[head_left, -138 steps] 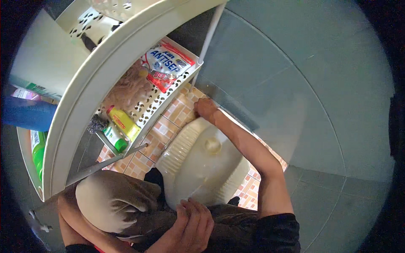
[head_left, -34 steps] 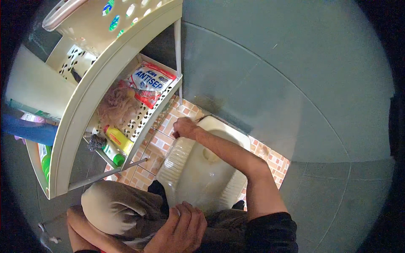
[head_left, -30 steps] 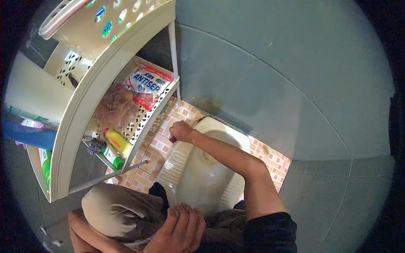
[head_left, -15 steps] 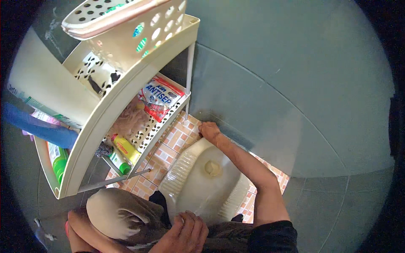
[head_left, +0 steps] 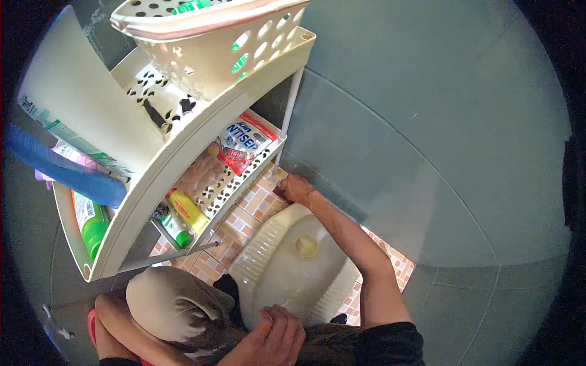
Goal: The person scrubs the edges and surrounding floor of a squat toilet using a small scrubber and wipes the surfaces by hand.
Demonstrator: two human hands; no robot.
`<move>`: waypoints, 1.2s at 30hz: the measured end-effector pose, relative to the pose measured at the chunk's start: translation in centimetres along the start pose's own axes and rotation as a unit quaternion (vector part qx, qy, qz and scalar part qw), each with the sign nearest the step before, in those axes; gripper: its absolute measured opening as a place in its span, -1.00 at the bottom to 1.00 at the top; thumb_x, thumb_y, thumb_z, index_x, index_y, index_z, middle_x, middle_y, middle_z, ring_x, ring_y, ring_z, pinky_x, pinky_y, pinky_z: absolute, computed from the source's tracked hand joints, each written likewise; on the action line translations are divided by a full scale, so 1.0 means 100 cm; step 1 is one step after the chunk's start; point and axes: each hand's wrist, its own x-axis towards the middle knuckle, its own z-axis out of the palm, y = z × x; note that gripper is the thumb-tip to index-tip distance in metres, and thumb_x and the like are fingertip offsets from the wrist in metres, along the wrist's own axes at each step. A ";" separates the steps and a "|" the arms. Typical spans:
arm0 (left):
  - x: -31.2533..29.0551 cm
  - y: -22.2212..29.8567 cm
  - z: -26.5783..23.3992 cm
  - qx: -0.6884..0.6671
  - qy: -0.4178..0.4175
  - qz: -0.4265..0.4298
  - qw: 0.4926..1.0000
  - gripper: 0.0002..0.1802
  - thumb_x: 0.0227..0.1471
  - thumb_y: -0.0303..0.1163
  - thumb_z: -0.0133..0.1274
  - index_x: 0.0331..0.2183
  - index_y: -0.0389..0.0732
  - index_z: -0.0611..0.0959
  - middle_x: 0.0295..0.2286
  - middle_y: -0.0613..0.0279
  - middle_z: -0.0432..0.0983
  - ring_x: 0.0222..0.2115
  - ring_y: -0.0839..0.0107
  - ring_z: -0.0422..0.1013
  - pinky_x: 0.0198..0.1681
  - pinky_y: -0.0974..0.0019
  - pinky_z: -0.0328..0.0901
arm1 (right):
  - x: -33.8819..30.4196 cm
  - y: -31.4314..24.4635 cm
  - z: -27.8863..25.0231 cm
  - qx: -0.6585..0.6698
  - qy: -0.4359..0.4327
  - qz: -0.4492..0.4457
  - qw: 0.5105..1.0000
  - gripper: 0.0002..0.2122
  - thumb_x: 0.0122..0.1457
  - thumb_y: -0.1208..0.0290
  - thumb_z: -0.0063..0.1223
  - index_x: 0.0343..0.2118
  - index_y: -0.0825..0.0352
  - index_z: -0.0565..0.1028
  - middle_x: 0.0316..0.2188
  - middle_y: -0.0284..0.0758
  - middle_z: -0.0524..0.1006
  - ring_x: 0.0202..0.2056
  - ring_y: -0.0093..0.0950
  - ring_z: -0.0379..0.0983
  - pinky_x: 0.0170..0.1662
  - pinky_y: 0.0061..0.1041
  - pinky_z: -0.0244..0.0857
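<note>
My right hand is closed low at the foot of the grey wall, by the shelf's leg. Its fingers are in shadow, and what they hold, if anything, cannot be made out. Just below that hand lies the squat toilet, pale and ridged along its sides, with a round drain hole. My left hand rests over my lap at the toilet's near end, fingers curled together, their tips hidden. Beside it rises my knee in brownish trousers.
A cream corner shelf stands at the left, bearing a perforated basket, a red-and-white packet, a yellow tube and a green bottle. A tall white container leans out near a blue handle. Patterned tiles cover the floor.
My right hand has shifted left along the wall's foot, closer to the shelf's leg. The view has swung slightly, so the shelf sits further right. My left hand stays over my lap.
</note>
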 end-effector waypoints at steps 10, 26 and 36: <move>-0.003 0.003 0.009 0.118 0.035 0.016 0.992 -0.66 0.21 -0.29 0.00 -0.06 -0.27 0.59 -0.14 0.09 0.51 -0.04 0.18 0.40 0.15 0.14 0.21 | 0.005 -0.037 -0.024 -0.052 -0.085 -0.051 0.994 -0.81 0.11 0.40 0.13 -0.30 0.37 0.67 -0.32 0.03 0.66 -0.25 -0.03 0.65 -0.11 -0.19 0.55; -0.004 -0.002 0.003 -0.047 0.001 0.002 0.999 -0.65 0.22 -0.27 0.01 -0.04 -0.26 0.60 -0.12 0.08 0.51 -0.02 0.17 0.41 0.15 0.15 0.23 | -0.004 -0.006 -0.009 -0.103 -0.091 0.002 0.991 -0.77 0.02 0.27 0.21 -0.36 0.32 0.69 -0.26 -0.09 0.68 -0.20 -0.12 0.66 -0.10 -0.16 0.54; -0.003 0.005 0.006 0.027 0.020 -0.002 0.999 -0.65 0.24 -0.24 0.00 -0.03 -0.24 0.60 -0.11 0.07 0.52 0.00 0.17 0.40 0.17 0.15 0.20 | 0.020 -0.077 0.070 0.024 -0.078 -0.176 0.981 -0.76 0.05 0.21 0.19 -0.48 0.32 0.65 -0.37 -0.09 0.65 -0.28 -0.10 0.63 -0.11 -0.15 0.50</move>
